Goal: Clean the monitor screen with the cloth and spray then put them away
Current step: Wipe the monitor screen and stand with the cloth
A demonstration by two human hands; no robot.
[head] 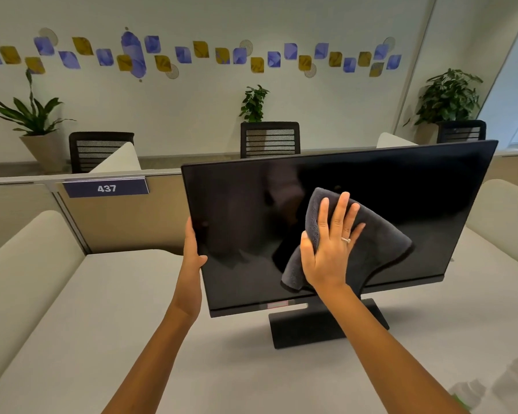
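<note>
"Is that the spray bottle blurring at the lower right on the bench?"

"I'm guessing so. Mid-frame, her right hand is pressing the cloth flat-fingered; it's looking soft and light."

"And the left hand?"

"It's gripping the left edge of the monitor, thumb in front. Wise, since the screen is probably fragile and wobbly on its stand."

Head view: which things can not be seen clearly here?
- Spray bottle: blurred, cut off by the bottom right edge.
- Left hand fingers: hidden behind the monitor edge.
- Screen under the cloth and right hand: covered.
</note>
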